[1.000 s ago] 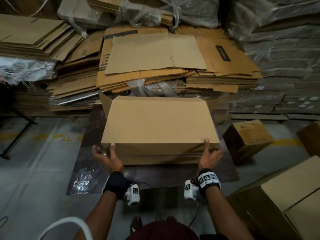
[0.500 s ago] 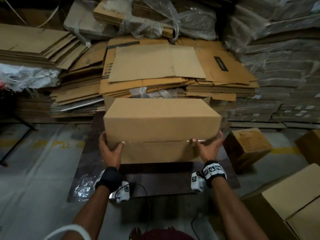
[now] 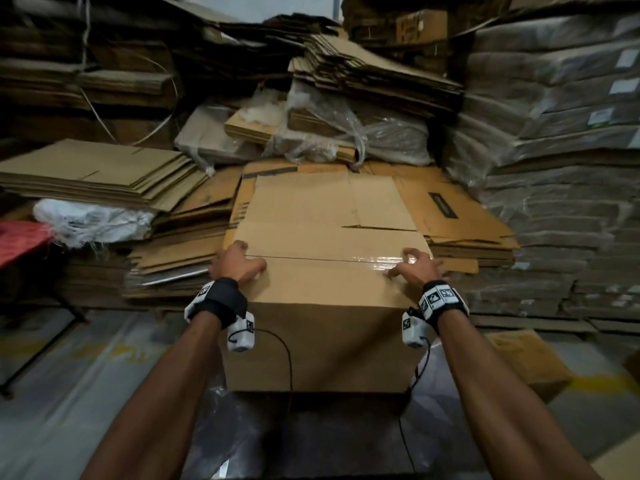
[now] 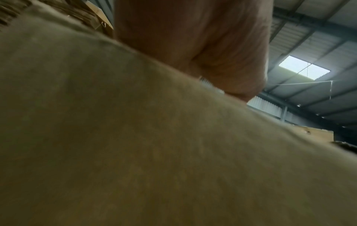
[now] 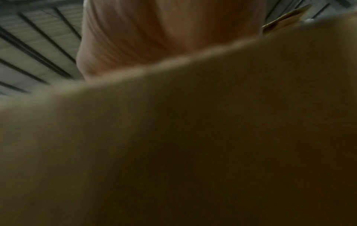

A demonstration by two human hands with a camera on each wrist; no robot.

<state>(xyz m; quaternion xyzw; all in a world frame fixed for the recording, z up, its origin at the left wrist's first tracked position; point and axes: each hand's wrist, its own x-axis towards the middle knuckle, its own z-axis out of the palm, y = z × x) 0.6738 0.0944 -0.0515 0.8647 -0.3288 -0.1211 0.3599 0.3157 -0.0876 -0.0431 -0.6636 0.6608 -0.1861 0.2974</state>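
Left hand (image 3: 239, 263) grips the left end of a box (image 3: 322, 327) top: the fingers bend over the left edge and the thumb lies flat along the centre seam. Right hand (image 3: 420, 268) grips the right end of the same top, fingers arched and bent toward the right edge, thumb on a strip of clear tape (image 3: 377, 260) that shines along the seam. The box sits directly between the two hands and under them, upright, with its flaps closed. The near face runs down between the forearms to a dark board (image 3: 346, 441) on the floor.

From the left wrist, only the heel of the left hand (image 4: 193, 38) shows, pressed on blurred cardboard (image 4: 154, 152), with the fingers hidden. The right wrist shows the same: palm (image 5: 170, 30) against cardboard (image 5: 193, 145).

Just behind the box lies a pile of flattened cartons (image 3: 325, 202). Plastic-wrapped bundles (image 3: 561, 168) are stacked to the right. A smaller box (image 3: 530, 362) stands on the floor near the right forearm.
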